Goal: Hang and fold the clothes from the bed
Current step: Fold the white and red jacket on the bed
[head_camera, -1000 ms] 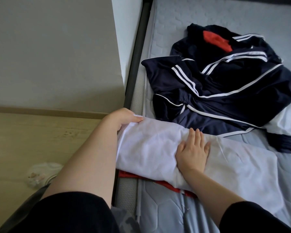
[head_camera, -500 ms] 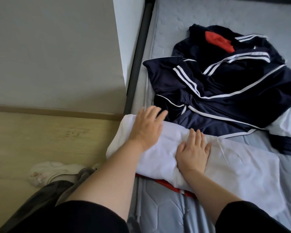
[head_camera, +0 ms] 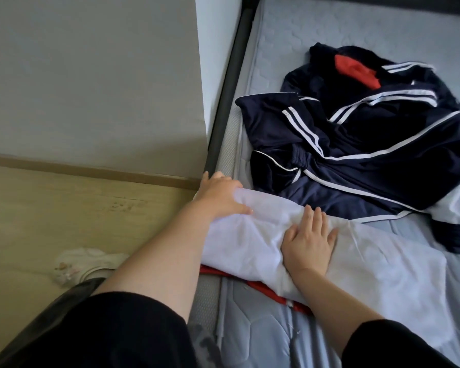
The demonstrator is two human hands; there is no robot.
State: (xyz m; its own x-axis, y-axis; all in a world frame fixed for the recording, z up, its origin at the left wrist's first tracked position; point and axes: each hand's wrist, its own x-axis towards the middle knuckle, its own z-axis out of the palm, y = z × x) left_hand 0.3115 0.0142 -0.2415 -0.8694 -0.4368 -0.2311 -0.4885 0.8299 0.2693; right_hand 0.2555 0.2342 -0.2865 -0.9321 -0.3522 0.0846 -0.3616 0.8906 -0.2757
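Pressing down on the white garment with the right hand — palm flat, fingers straight and slightly spread. Gripping the same garment's end with the left hand, thumb on top of the cloth, fingers apparently tucked beneath the fold, though hidden by fabric. Lying across the mattress under both hands, stretching away to the right of the right hand. Peeking out just below the right wrist, under the white cloth — a strip of red fabric. Heaped beyond the right hand's fingertips, touching the white garment's far edge: a navy tracksuit with white stripes. Just beyond the left hand, the dark bed frame; to its left, wooden floor.
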